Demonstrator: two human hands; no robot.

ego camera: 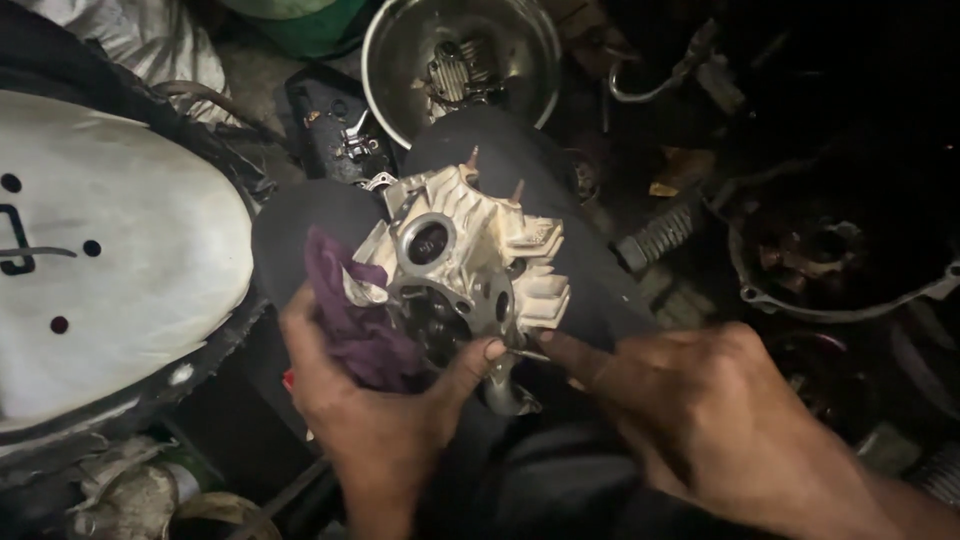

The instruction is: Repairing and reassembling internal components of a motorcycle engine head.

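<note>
A finned metal engine cylinder head (470, 255) rests on my dark-trousered knees in the middle of the head view. My left hand (375, 400) grips its lower left side, with a purple rag (350, 315) bunched between palm and metal and the thumb pressed on the lower edge. From the right, my right hand (700, 410) reaches in, its fingers pinching a small thin metal piece (528, 352) against the head's lower right edge. What that piece is, I cannot tell.
A white rounded panel (110, 260) fills the left. A steel bowl (460, 60) with small parts sits at the top. A round engine casing (830, 250) and a ribbed black footpeg (655, 238) lie at the right. A dark tray (335, 130) with small metal parts lies behind the knees.
</note>
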